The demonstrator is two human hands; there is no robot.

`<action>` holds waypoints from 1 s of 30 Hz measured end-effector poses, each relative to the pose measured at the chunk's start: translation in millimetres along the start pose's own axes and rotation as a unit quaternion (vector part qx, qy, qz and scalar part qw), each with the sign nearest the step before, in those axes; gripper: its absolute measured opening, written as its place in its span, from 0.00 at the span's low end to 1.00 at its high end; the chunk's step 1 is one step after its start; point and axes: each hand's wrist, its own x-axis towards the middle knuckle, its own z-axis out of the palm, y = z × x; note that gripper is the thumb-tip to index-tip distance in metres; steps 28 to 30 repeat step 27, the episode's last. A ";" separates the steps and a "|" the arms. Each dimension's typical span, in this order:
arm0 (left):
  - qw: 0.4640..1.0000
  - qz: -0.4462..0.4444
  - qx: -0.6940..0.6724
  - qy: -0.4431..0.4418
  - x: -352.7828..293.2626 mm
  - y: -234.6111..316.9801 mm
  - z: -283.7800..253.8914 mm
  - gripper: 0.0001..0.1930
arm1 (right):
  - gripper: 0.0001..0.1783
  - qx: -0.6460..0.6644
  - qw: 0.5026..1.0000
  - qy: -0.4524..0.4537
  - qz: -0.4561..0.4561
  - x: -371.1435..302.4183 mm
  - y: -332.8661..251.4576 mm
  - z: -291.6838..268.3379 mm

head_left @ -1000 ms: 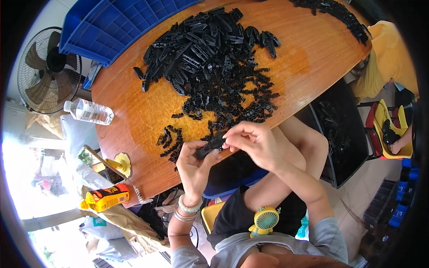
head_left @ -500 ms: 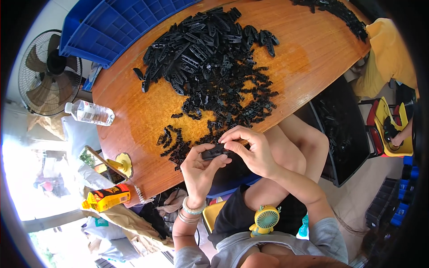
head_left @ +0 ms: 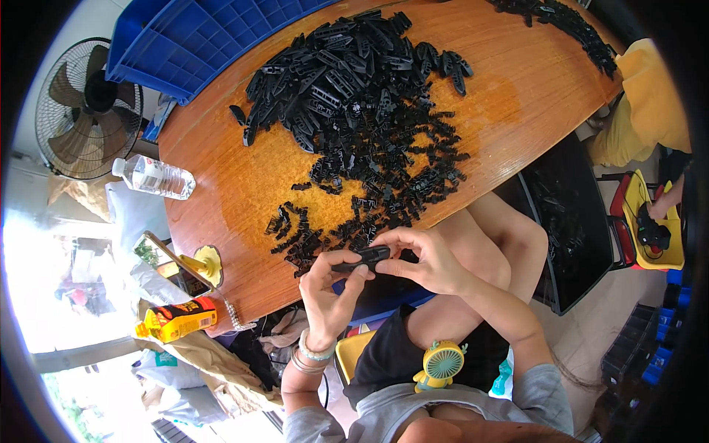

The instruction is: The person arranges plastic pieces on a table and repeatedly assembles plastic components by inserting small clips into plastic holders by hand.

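Between my two hands, just off the table's near edge, is a small black elongated plastic part (head_left: 371, 256). My left hand (head_left: 330, 284) pinches its left end between thumb and fingers. At the other end, the thumb and fingers of my right hand (head_left: 422, 260) close on it as well. Past my fingertips lies a spread of small black clip-like pieces (head_left: 384, 177). Farther back, larger black boat-shaped plastic parts (head_left: 325, 74) are heaped up. Whether a small piece sits in the held part is too small to tell.
On the wooden table (head_left: 214, 177) stand a blue crate (head_left: 199, 52), a clear bottle (head_left: 155, 177) and a phone on a yellow stand (head_left: 203, 266). An orange drink bottle (head_left: 177, 319) is at the left edge. A black tray (head_left: 565, 221) lies right of my knees; another person's sleeve (head_left: 650, 88) shows beyond.
The black part has turned flatter in my hands, its long side now facing up. My right fingers have shifted onto its right end. The whole view has moved slightly.
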 end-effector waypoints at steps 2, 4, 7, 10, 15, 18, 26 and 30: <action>1.000 -0.013 0.005 -0.012 -3.4 3.6 -1.5 0.07 | 0.17 0.017 1.000 -0.010 0.018 -4.5 3.9 1.4; 0.998 -0.036 -0.003 -0.044 -7.1 3.9 -5.1 0.10 | 0.17 -0.020 0.999 -0.034 0.020 -9.3 -1.8 -3.7; 0.958 0.056 0.224 -0.171 -1.7 23.9 -23.5 0.16 | 0.18 -0.067 0.994 -0.083 0.019 -11.5 -5.2 -15.7; 0.972 0.055 0.218 -0.067 18.2 16.6 -48.3 0.16 | 0.17 -0.125 0.979 -0.143 0.078 -1.5 -14.4 -31.9; 0.949 0.076 0.277 0.127 108.3 -14.4 -101.5 0.05 | 0.07 -0.321 0.933 0.059 -0.154 36.4 -0.4 -39.6; 0.884 0.206 0.367 0.204 174.2 -30.6 -114.7 0.09 | 0.09 -0.406 0.898 0.019 -0.168 59.3 1.2 -49.2; 0.857 0.081 0.453 0.232 254.0 -46.1 -137.5 0.18 | 0.06 -0.431 0.890 -0.011 -0.147 69.4 4.7 -48.7; 0.858 0.047 0.454 0.237 257.3 -43.5 -140.7 0.19 | 0.08 -0.424 0.893 -0.004 -0.151 70.7 5.7 -51.8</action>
